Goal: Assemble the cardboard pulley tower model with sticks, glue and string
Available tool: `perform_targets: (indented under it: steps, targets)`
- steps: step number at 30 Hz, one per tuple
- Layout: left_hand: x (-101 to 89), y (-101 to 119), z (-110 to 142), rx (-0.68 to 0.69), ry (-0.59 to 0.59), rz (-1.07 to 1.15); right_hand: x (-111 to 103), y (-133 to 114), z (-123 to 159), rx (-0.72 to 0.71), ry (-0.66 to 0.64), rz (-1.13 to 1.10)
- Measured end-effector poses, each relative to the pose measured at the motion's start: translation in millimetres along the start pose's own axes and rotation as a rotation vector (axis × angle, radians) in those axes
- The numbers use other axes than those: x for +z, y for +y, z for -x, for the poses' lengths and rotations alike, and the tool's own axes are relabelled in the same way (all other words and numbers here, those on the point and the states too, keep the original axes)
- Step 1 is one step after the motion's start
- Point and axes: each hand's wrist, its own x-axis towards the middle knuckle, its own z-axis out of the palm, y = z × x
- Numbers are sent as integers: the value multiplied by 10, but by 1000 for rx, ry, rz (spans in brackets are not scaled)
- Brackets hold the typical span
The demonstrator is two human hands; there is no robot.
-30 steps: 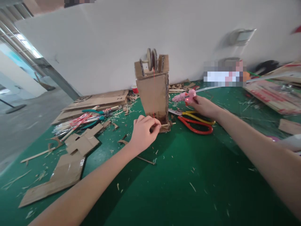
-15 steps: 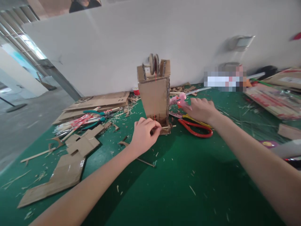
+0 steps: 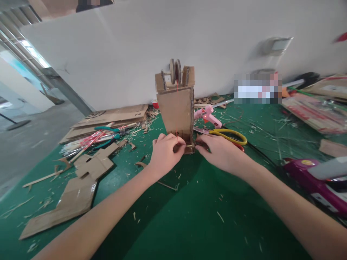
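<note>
A cardboard tower (image 3: 175, 110) stands upright on the green table, with a pulley of round cardboard discs (image 3: 175, 71) on a stick axle at its top. A red string (image 3: 177, 104) runs from the pulley down its front into the fingers of my left hand (image 3: 166, 151), which are closed in a pinch on it. Low at the tower's base, a thin wooden stick (image 3: 190, 146) spans between my hands. My right hand (image 3: 221, 151) pinches its right end at the tower's lower right edge; the fingertips partly hide that end.
Behind my right hand lie a pink glue gun (image 3: 208, 116) and scissors with yellow and red handles (image 3: 231, 135). A purple tool (image 3: 306, 171) sits at the right. Cardboard pieces (image 3: 78, 187), teal-handled pliers (image 3: 108, 129) and wrapped sticks cover the left side. The wall (image 3: 130, 54) rises behind.
My right hand has left the pink glue gun and come left and down to the stick's right end. My left hand stays at the base with the string.
</note>
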Motion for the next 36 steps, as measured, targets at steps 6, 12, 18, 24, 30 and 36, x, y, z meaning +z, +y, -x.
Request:
perform_targets:
  steps: [6,12,18,24,30,36]
  targets:
    - [23,-19,58,63,71,-4,69,79,3,-21,43,-58]
    - [5,-47,106,82,60,44,113,75,-16,43,40,-79]
    - [19,-32,121,57,66,30,111,63,3,62,35,-63]
    - [31,-49,127,66,68,21,121,54,20,97,34,-27]
    - [34,-50,124,64,70,18,111,40,24,104,24,8]
    - [38,-63,126,69,78,-8,99,25,37,99,16,13]
